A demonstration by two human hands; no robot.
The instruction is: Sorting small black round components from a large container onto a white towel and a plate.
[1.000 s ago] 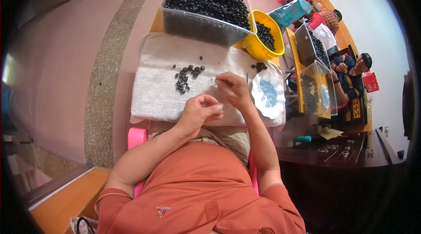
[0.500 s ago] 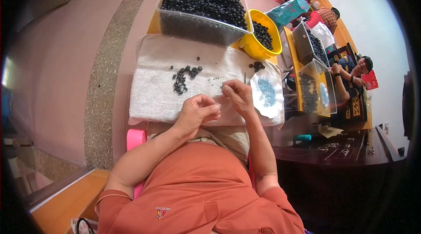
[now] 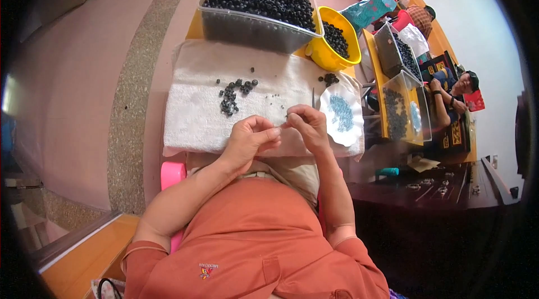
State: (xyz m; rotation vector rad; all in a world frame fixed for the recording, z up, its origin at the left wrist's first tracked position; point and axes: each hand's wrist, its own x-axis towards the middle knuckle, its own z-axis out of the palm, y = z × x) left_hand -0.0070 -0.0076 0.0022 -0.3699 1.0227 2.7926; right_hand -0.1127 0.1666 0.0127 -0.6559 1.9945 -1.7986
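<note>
My left hand point(image 3: 251, 141) is closed in a pinch above the near part of a white towel point(image 3: 193, 114). Right beside it, my right hand point(image 3: 310, 129) also pinches, its thumb and finger nearly meeting the left fingertips. Whatever lies between the fingers is too small to make out. Several small black ring-shaped parts point(image 3: 229, 97) lie in a loose cluster on the towel beyond my left hand. Tiny grey bits point(image 3: 275, 97) are scattered beyond the fingertips. To the right, a white scalloped plate point(image 3: 349, 139) holds small bluish pieces point(image 3: 340, 113).
A large clear bin point(image 3: 247, 24) full of black parts stands at the far side, beside a yellow bowl point(image 3: 321, 52). A few black parts point(image 3: 329, 79) and a thin dark tool point(image 3: 313, 96) lie near the plate. At right are more clear bins point(image 3: 416, 92) and a seated person point(image 3: 449, 97).
My right hand has come slightly nearer to my left, so the fingertips now almost touch. Both hands stay pinched. The parts on the towel look unchanged.
</note>
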